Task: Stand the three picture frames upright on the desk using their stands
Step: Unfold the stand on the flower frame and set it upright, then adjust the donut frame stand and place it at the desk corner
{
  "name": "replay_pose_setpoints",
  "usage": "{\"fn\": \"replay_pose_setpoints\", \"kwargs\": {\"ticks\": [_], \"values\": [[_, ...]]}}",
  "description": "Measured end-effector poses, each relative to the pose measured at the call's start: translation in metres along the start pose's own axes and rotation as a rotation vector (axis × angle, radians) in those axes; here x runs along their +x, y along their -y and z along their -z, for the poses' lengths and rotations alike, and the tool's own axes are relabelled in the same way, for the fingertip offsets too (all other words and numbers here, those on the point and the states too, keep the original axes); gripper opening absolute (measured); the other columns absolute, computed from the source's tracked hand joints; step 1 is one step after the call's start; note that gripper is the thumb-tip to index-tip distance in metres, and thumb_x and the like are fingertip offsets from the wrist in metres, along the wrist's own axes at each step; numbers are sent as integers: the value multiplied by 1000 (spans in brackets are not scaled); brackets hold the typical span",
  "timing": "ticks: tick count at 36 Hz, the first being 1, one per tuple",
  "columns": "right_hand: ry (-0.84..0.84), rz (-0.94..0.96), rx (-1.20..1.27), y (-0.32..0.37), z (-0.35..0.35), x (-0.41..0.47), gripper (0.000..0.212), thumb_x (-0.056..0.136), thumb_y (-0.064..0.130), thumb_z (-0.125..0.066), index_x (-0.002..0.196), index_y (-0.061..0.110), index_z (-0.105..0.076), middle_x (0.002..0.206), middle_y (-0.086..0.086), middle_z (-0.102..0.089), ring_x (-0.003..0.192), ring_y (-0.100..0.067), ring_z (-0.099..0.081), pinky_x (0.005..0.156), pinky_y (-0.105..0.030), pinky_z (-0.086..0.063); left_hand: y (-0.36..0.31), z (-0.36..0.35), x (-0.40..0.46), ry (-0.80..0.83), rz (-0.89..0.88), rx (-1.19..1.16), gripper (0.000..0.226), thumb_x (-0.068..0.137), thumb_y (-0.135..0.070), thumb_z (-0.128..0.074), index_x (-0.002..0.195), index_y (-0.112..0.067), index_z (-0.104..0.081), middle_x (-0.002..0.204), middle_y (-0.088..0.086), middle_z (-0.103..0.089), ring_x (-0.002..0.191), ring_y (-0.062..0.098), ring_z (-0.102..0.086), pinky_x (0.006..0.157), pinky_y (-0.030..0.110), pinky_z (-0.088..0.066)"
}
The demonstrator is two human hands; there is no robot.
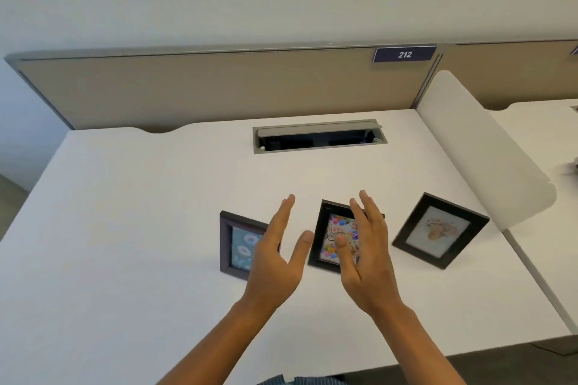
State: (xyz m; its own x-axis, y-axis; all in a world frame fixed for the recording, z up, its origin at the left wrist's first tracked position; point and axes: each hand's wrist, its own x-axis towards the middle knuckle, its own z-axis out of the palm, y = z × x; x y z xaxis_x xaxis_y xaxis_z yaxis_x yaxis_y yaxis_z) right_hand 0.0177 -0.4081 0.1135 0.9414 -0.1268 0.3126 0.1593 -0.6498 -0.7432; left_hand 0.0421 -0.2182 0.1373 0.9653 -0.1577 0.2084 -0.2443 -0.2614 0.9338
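Three frames sit in a rough row on the white table point(125, 212), near its middle. The left frame point(233, 244) has a dark purplish border and a teal picture with pale flowers; its right part is hidden behind the left hand point(275, 256). The middle frame point(331, 237) has a black border and a bright card with balloons and the word "HAPPY"; the right hand point(366, 256) covers its right side. The right frame point(439, 230) is black with a pale picture of a tan shape, turned at an angle to the others and well clear of both hands.

Both hands are raised with fingers spread and palms turned toward each other, on either side of the middle frame. Neither grasps anything. The right thumb point(342, 245) lies in front of the card; whether it touches the glass cannot be told. The left thumb point(305, 242) points at the gap between the left and middle frames.

Whether the frames stand on their stands or lie flat cannot be told for sure from this high view.

Behind the frames an open cable hatch point(319, 136) is set into the table. A tan partition point(203, 87) runs along the far edge, bearing a blue label point(404, 54) reading 212. A white divider point(478, 147) bounds the table's right side.
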Motion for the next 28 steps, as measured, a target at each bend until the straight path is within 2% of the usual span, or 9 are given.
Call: {"fn": "replay_pose_setpoints", "kwargs": {"ticks": [3, 6, 10, 14, 16, 18, 20, 23, 28], "values": [[81, -30, 94, 14, -25, 1, 67, 110, 46, -47, 171, 32, -23, 180, 18, -19, 167, -10, -18, 129, -37, -29, 8, 29, 5, -185, 44, -86, 55, 102, -35, -60, 155, -24, -49, 154, -16, -59, 141, 2, -55, 109, 15, -48], [162, -157, 201, 23, -49, 1, 67, 108, 55, -46, 169, 35, -28, 171, 23, -36, 161, -1, -30, 130, -38, -32, 17, 55, 11, -329, 164, -148, 38, 105, -39, -55, 142, -31, -59, 113, -8, -82, 100, 14, -80, 86, 24, -64], [269, -348, 324, 36, -75, 3, 71, 102, 75, -42, 165, 43, -35, 148, 24, -60, 142, 7, -50, 123, -37, -43, 43, 87, 19, -444, 233, -160, 17, 108, -39, -57, 121, -40, -68, 84, -1, -79, 64, 10, -72, 64, 21, -60], [338, -534, 497, 48, -94, 7, 103, 79, 103, -37, 163, 44, -41, 164, 18, -50, 154, -2, -41, 133, -45, -30, 76, 106, 23, -482, 377, -85, 24, 107, -45, -57, 125, -33, -69, 105, -3, -77, 93, 21, -72, 84, 40, -64], [377, -604, 535, 49, -101, 9, 111, 70, 109, -36, 158, 43, -48, 159, 19, -55, 150, -4, -47, 131, -44, -34, 89, 112, 23, -434, 429, -48, 31, 106, -49, -56, 128, -30, -68, 120, -5, -73, 109, 18, -69, 95, 40, -61], [417, -678, 555, 50, -107, 10, 112, 64, 112, -35, 152, 46, -55, 145, 24, -66, 137, -1, -58, 115, -28, -44, 98, 115, 24, -355, 496, -36, 35, 105, -51, -55, 128, -28, -67, 125, -8, -70, 115, 12, -65, 98, 35, -58], [442, -766, 559, 49, -113, 9, 114, 65, 111, -34, 154, 43, -55, 146, 19, -65, 136, -6, -59, 97, -16, -40, 104, 117, 26, -247, 587, -65, 38, 105, -55, -51, 123, -26, -68, 120, -7, -71, 112, 9, -65, 87, 25, -55], [445, -853, 571, 47, -122, 10, 119, 57, 115, -34, 147, 43, -62, 146, 9, -69, 134, -18, -63, 110, -34, -39, 107, 116, 27, -118, 678, -99, 48, 106, -62, -41, 106, -23, -69, 104, -6, -76, 92, 2, -70, 67, 15, -47], [396, -926, 586, 38, -133, 14, 110, 52, 117, -36, 127, 45, -73, 132, 5, -78, 126, -24, -70, 128, -57, -32, 112, 116, 28, -47, 741, -171, 58, 104, -68, -35, 105, -22, -72, 93, -9, -79, 78, -6, -73, 59, 7, -48]]}}
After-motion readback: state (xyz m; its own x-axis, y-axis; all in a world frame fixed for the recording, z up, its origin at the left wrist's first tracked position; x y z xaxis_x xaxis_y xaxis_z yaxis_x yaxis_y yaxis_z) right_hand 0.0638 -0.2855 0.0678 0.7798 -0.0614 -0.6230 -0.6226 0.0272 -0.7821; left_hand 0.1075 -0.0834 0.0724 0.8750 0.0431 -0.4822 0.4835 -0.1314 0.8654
